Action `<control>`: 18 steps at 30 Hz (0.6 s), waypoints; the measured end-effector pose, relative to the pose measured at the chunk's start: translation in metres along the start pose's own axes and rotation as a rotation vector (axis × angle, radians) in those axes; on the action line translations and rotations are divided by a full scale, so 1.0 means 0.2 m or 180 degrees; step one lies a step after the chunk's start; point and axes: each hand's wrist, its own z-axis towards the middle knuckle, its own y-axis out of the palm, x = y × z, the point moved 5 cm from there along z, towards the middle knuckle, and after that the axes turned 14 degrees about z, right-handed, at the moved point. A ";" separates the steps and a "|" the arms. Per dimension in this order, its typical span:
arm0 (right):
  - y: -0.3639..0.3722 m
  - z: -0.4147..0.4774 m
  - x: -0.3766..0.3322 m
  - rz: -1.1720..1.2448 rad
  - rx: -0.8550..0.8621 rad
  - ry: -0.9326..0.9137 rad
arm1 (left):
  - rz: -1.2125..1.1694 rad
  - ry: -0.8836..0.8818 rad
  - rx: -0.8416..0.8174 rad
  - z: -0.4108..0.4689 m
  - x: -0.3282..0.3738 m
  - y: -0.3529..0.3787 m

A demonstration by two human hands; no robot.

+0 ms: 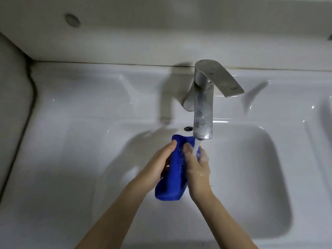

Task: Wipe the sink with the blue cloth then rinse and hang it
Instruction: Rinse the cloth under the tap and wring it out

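The blue cloth [171,178] hangs bunched over the sink [255,177] basin, near its back edge, directly beneath the faucet [203,105]. The left hand [158,166] grips its left side, thumb hooked over the top fold. The right hand [197,168] wraps round the right side, fingers curled into the cloth where the water stream [196,146] lands.

The rinse looks under way. Since the stream strikes only the upper fold, the lower end may stay dirty unless it is turned. Water bouncing off the knuckles could splash over the sink's front edge, and the soaked cloth could slip from wet fingers into the basin.
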 end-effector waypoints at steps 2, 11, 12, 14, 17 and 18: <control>0.01 -0.03 0.02 0.0135 -0.0198 0.0088 | -0.0271 0.0079 -0.0229 -0.01 -0.03 0.04; -0.17 -0.06 -0.04 -0.0467 0.0185 -0.0053 | -0.0655 -0.0197 0.0121 0.05 -0.13 0.22; -0.19 -0.07 -0.04 -0.0473 0.0244 0.0008 | -0.0793 -0.0258 0.0121 0.04 -0.12 0.22; -0.22 -0.09 -0.04 -0.0535 0.0227 0.0142 | -0.0926 -0.0325 0.0170 0.03 -0.13 0.23; -0.25 -0.09 -0.04 -0.1003 -0.0137 0.0316 | -0.1193 -0.0406 0.0303 0.01 -0.14 0.22; -0.26 -0.09 -0.03 -0.1108 -0.0338 0.0415 | -0.1385 -0.0496 0.0311 0.01 -0.14 0.22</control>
